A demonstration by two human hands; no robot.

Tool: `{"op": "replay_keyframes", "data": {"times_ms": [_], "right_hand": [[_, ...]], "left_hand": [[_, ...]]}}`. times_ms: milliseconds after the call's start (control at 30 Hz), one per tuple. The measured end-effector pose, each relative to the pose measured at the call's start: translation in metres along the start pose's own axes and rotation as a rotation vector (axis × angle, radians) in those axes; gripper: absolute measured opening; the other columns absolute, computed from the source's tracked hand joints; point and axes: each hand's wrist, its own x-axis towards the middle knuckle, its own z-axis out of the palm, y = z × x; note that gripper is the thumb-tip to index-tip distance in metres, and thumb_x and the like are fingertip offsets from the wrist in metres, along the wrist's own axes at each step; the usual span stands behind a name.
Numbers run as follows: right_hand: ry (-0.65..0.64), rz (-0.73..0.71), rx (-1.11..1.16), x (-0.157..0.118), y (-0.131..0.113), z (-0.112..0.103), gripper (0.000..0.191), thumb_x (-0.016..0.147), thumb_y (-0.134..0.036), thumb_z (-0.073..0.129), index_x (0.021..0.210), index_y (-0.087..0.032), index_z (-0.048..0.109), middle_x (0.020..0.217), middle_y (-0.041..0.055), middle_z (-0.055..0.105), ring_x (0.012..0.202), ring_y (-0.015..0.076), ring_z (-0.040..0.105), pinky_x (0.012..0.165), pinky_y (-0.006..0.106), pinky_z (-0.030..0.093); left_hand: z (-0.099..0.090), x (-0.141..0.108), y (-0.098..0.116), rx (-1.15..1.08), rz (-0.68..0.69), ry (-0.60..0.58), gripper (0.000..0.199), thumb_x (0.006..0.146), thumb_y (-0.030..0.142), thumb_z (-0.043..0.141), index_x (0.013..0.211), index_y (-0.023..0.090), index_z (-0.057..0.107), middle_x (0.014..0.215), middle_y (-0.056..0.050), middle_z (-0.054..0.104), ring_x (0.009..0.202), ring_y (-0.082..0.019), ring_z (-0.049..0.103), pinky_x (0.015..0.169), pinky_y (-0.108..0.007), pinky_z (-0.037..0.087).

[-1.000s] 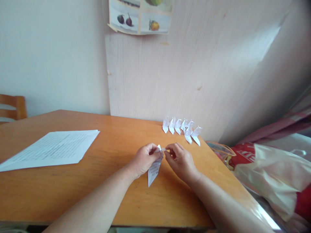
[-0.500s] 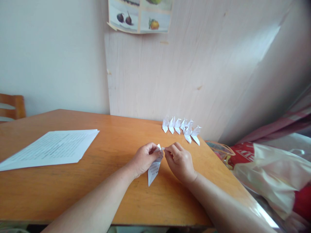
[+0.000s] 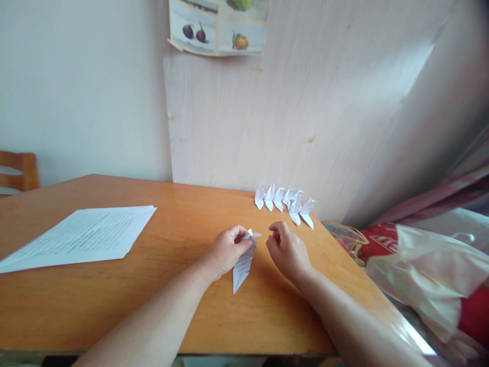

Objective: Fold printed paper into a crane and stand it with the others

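one piece of folded printed paper [image 3: 241, 270] hangs from the left hand [image 3: 228, 252], in front of the person and above the near-middle part of the orange-brown wooden table [image 3: 95, 295]. it is white, with short rows of grey print across its long body, and it tapers to a sharp point at the bottom, where the last facet is plain. a small white corner pokes up beside the thumb, and a thin, narrow spike juts out sideways toward the right hand [image 3: 288, 250]. whether the lower point touches the wood, i cannot tell.

the left thumb and forefinger pinch the paper near its top. the right hand is just beside the spike, apart from it, its fingers curled in toward the palm; i cannot tell whether its thumb and forefinger meet.

farther back, by the pale wood-grained panel [image 3: 267, 127], stands a cluster of folded paper figures [image 3: 278, 199], white, winged and pointed, some with faint print. a stack of printed sheets [image 3: 87, 234] lies well apart on the left side of the table.
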Motion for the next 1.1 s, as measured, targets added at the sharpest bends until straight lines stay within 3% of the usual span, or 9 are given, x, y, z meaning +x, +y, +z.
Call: {"op": "replay_keyframes", "data": {"times_ms": [267,767,867,967,1100], "right_hand": [[-0.049,0.114,-0.016,0.004,0.008,-0.002,0.017,0.08,-0.018,0.05,0.096,-0.023,0.055,0.078,0.0013,0.065,0.067,0.0184,0.057,0.058,0.027,0.032],[0.012,0.136,0.134,-0.004,-0.001,-0.003,0.003,0.082,-0.023,0.051,0.083,-0.023,0.053,0.07,-0.0013,0.06,0.065,0.0167,0.056,0.061,0.026,0.036],[-0.056,0.169,0.204,-0.004,-0.005,-0.001,0.003,0.079,-0.022,0.053,0.076,-0.022,0.053,0.068,-0.0021,0.058,0.065,0.0154,0.054,0.061,0.025,0.035],[-0.185,0.297,0.33,-0.005,-0.011,0.001,0.004,0.075,-0.019,0.058,0.072,-0.021,0.055,0.066,-0.0024,0.057,0.065,0.0144,0.053,0.059,0.025,0.034],[-0.289,0.443,0.446,-0.008,-0.017,0.006,0.011,0.074,-0.018,0.061,0.085,-0.018,0.061,0.062,-0.0036,0.055,0.057,0.0129,0.052,0.053,0.024,0.034]], "left_hand": [[-0.004,-0.003,0.006,0.065,-0.041,-0.053,0.019,0.074,0.022,0.067,0.092,0.018,0.061,0.09,-0.002,0.067,0.086,-0.02,0.061,0.076,-0.029,0.046],[-0.021,0.011,-0.025,0.39,0.049,-0.075,0.013,0.075,0.024,0.063,0.086,0.018,0.066,0.082,-0.003,0.069,0.076,-0.02,0.062,0.065,-0.026,0.044],[-0.021,0.013,-0.028,0.404,0.054,-0.085,0.012,0.076,0.025,0.062,0.084,0.017,0.068,0.079,-0.003,0.07,0.074,-0.019,0.062,0.064,-0.026,0.044],[-0.021,0.015,-0.03,0.41,0.065,-0.091,0.013,0.077,0.022,0.061,0.085,0.018,0.07,0.083,-0.003,0.072,0.076,-0.019,0.063,0.067,-0.025,0.045],[-0.021,0.017,-0.032,0.411,0.072,-0.088,0.015,0.077,0.021,0.062,0.09,0.019,0.071,0.09,-0.004,0.075,0.081,-0.02,0.066,0.072,-0.026,0.048]]}}
